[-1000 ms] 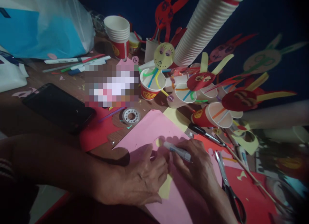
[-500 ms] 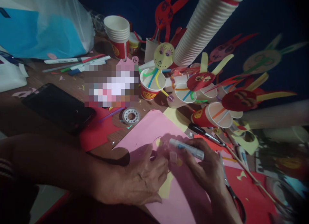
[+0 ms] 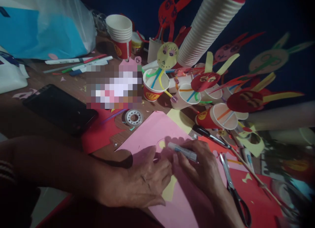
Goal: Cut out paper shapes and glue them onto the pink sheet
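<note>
My right hand point(image 3: 204, 165) grips a white glue stick point(image 3: 184, 152), its tip pointing left and low over the pink paper point(image 3: 155, 126). Flat on that sheet lies my left hand point(image 3: 147, 178), thumb and fingers apart, its fingertips close to the glue stick's tip. Between the two hands is a small yellow paper dot point(image 3: 162, 145), partly in shadow. A piece of yellow paper point(image 3: 169, 190) shows under the left hand's edge. What the left fingertips touch is partly hidden by the hand.
Scissors point(image 3: 233, 190) and a black marker point(image 3: 211, 136) lie right of my right hand. Paper cups with puppet faces point(image 3: 167, 55) stand behind, beside a tall cup stack point(image 3: 211, 28). A tape roll point(image 3: 134, 117), a dark phone point(image 3: 60, 108) and pens point(image 3: 81, 62) are left.
My right hand has moved a little left with the glue stick, bringing it closer to the left fingers. More of the scissors now shows. The left hand stays in place.
</note>
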A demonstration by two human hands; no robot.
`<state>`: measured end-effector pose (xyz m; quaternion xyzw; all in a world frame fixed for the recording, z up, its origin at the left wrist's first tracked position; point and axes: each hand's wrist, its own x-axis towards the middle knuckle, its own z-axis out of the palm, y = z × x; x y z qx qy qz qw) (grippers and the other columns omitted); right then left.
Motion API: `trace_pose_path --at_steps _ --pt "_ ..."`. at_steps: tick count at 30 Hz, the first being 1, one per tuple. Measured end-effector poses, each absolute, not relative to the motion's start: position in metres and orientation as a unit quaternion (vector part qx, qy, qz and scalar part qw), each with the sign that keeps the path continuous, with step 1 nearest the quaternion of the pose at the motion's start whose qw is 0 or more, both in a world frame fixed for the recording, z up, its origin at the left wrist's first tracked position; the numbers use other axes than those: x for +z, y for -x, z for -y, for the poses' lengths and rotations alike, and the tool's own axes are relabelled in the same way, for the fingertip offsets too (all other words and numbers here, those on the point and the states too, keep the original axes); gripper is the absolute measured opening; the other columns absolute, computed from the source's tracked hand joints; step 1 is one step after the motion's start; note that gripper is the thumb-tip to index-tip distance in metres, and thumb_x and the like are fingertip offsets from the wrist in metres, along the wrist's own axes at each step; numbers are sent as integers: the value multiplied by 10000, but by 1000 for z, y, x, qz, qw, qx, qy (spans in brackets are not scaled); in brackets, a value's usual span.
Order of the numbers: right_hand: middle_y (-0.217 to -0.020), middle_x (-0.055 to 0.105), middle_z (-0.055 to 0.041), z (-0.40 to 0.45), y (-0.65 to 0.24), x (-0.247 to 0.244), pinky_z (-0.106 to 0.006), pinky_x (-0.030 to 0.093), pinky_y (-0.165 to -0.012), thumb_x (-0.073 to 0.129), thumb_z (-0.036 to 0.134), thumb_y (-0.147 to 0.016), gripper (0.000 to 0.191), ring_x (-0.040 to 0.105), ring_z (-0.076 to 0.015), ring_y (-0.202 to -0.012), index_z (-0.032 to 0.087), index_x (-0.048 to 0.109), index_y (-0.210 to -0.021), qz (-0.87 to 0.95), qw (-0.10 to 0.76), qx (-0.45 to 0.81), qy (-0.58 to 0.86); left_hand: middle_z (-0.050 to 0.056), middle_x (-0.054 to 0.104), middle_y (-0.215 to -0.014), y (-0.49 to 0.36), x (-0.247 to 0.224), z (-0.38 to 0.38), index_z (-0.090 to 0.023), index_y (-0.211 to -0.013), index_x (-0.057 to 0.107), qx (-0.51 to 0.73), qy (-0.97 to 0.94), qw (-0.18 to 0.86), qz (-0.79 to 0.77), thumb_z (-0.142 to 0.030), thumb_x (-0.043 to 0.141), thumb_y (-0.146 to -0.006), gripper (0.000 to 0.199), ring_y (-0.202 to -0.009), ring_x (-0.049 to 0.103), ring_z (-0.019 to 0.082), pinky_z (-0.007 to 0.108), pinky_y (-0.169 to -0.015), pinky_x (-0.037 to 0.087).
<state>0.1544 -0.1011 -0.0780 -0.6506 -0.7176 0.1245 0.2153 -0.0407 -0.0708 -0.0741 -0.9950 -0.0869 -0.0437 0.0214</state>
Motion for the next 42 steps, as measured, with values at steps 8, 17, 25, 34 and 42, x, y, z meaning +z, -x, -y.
trace_pose_path --at_steps 8,17,25,34,42 --pt "-772 620 -17 103 -158 -69 -303 442 -636 586 280 -789 68 571 -177 -687 216 566 -800 686 254 146 666 150 521 -1211 41 -73 69 -120 -1185 548 -36 996 23 81 -567 383 -845 585 -1122 418 306 489 -943 336" --pt "-719 606 -32 101 -152 -76 -341 411 -641 558 238 -796 44 534 -199 -680 196 554 -805 730 207 122 639 141 556 -1106 41 -75 71 -111 -1151 566 -34 996 14 82 -555 363 -856 570 -1103 433 308 486 -945 338" --pt "-749 614 -25 105 -159 -66 -303 422 -625 569 306 -801 92 560 -189 -696 214 569 -802 703 230 114 663 133 543 -1180 42 -74 70 -125 -1186 549 -45 995 15 85 -549 381 -854 564 -1120 434 285 470 -972 317" --pt "-733 609 -32 100 -150 -78 -330 426 -650 573 218 -794 47 542 -190 -683 188 563 -829 722 243 110 639 138 562 -1080 41 -74 71 -105 -1139 567 -33 996 18 86 -558 361 -856 573 -1084 438 302 492 -966 318" --pt "-741 600 -28 105 -158 -72 -316 426 -620 573 277 -796 70 539 -194 -696 209 566 -814 712 217 134 654 134 569 -1116 41 -73 71 -117 -1149 570 -50 995 6 89 -562 413 -835 567 -1121 436 294 470 -949 333"
